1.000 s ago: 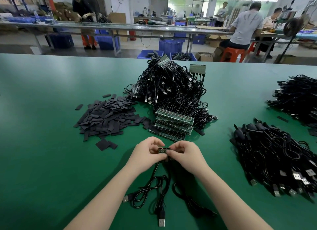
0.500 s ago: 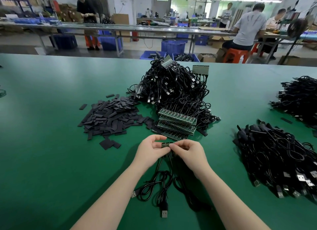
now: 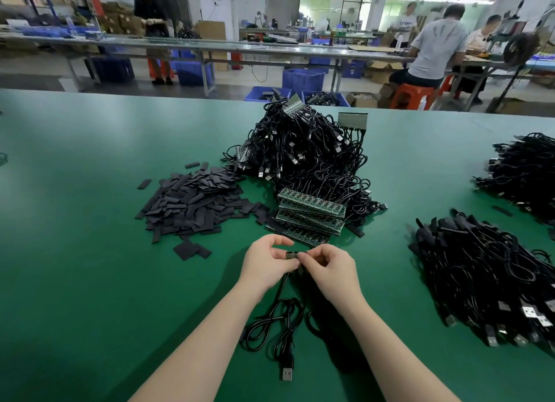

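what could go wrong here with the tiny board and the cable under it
The small green circuit board is only pinched between fingertips of the left hand and right hand, so it might slip or bend. The looped black USB cable lies between the forearms and could snag on a pull.

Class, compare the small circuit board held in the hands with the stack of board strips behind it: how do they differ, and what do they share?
The small circuit board is one short piece; the stack of board strips holds long rows. The left hand and right hand pinch the small circuit board above the table; the stack of board strips lies on it, untouched. Both look greenish.
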### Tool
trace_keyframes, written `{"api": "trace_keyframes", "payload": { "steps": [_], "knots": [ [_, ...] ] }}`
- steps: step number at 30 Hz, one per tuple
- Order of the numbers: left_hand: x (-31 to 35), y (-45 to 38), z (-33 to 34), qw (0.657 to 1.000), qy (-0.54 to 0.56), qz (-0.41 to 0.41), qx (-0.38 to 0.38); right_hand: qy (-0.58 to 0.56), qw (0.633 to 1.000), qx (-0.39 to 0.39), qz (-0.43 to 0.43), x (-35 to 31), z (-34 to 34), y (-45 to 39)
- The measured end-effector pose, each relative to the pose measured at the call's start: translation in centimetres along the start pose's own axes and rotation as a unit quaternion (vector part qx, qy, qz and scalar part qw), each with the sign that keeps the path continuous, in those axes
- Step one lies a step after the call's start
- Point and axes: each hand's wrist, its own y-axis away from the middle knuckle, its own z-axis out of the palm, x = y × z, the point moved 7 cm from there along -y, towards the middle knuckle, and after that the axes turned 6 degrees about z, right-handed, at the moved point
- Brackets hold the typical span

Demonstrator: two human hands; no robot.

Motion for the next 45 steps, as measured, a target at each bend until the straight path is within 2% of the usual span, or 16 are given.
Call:
{"api": "trace_keyframes", "payload": {
  "steps": [13,16,19,20,23,25,29,32,34,36,38,40,42,45],
  "knots": [
    [0.3,-0.1,0.0,0.998,-0.039,0.000,0.045,-0.008,0.999,0.049,-0.004,0.0,-0.1,0.5],
    [0.4,0.1,-0.1,0.998,-0.045,-0.003,0.032,-0.015,0.999,0.042,0.011,0.0,-0.2,0.5],
    [0.5,0.5,0.4,0.995,-0.098,0.016,-0.005,-0.089,0.994,0.000,0.066,-0.5,-1.4,0.3],
    [0.7,0.7,0.7,0.993,-0.109,0.028,-0.021,-0.106,0.993,0.004,0.059,-1.2,-2.3,0.5],
    [1.2,1.3,1.3,0.988,-0.129,0.074,-0.049,-0.110,0.990,0.077,-0.033,-5.1,-6.4,1.6],
    [1.8,1.2,0.2,0.988,-0.118,0.095,-0.015,-0.140,0.981,0.089,-0.097,-8.4,-8.3,2.9],
    [2.6,-0.3,-5.5,0.982,-0.073,0.099,0.141,-0.224,0.960,0.023,-0.164,-13.6,-8.2,4.6],
    [2.5,-1.7,-10.3,0.963,-0.096,0.086,0.236,-0.367,0.924,-0.011,-0.108,-14.0,-7.0,3.6],
    [2.3,-2.6,-13.0,0.951,-0.129,0.076,0.272,-0.401,0.915,-0.015,-0.039,-12.1,-6.0,2.2],
    [1.9,-3.5,-15.3,0.940,-0.159,0.061,0.294,-0.346,0.938,-0.027,0.018,-9.0,-4.3,1.3],
    [1.5,-4.4,-16.6,0.930,-0.218,0.042,0.293,-0.247,0.967,-0.039,0.041,-5.3,-2.7,1.1],
    [1.6,-5.4,-16.0,0.913,-0.325,0.043,0.243,-0.124,0.991,-0.043,0.023,-2.6,-1.6,1.3],
    [2.1,-6.2,-14.2,0.878,-0.436,0.081,0.179,-0.008,0.999,-0.041,-0.030,-1.2,-0.9,1.8],
    [1.8,-7.7,-11.3,0.813,-0.572,0.095,0.059,0.050,0.996,-0.031,-0.073,-0.6,-0.5,2.3]
  ]
}}
